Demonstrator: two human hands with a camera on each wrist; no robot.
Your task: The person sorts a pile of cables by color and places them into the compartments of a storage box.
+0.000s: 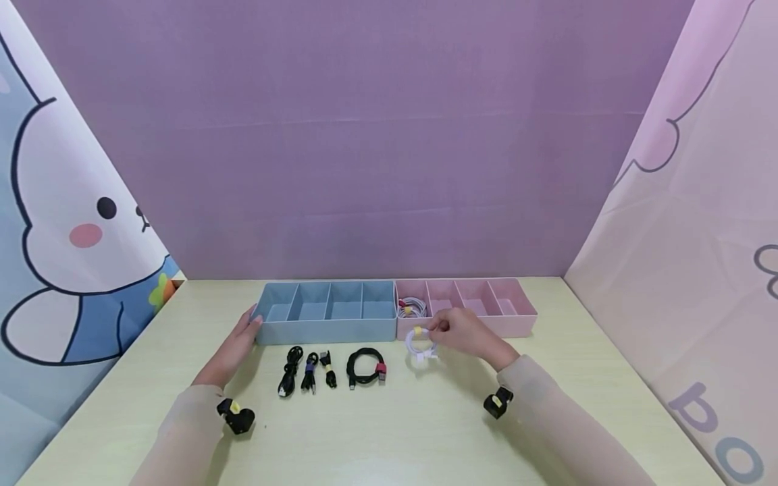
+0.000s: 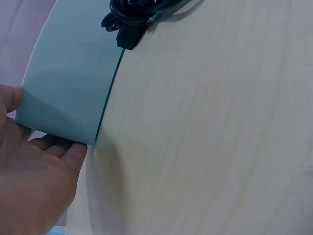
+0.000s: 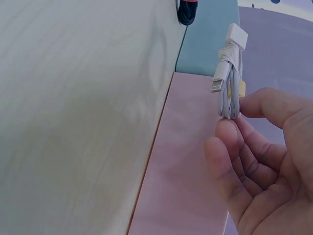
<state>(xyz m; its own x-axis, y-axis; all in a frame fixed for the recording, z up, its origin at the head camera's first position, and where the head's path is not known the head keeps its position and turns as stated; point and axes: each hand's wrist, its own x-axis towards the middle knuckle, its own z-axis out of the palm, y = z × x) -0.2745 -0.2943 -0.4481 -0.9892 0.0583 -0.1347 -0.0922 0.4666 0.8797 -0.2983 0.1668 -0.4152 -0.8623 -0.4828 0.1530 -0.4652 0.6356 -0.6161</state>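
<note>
My right hand pinches a coiled white charging cable with a yellow tie, between thumb and fingertips. Seen from the right wrist, the coil hangs edge-on, with its plug and a white block at the top. It is held just in front of the pink divided box. At the far left, my left hand grips the end of the blue divided box. In the left wrist view its thumb is at the rim and its fingers lie against the end wall.
Another coiled white cable lies in the pink box's leftmost compartment. Before the blue box lie several bundled black cables: a long one, two short ones, and a round coil with a red tie. A purple backdrop rises behind.
</note>
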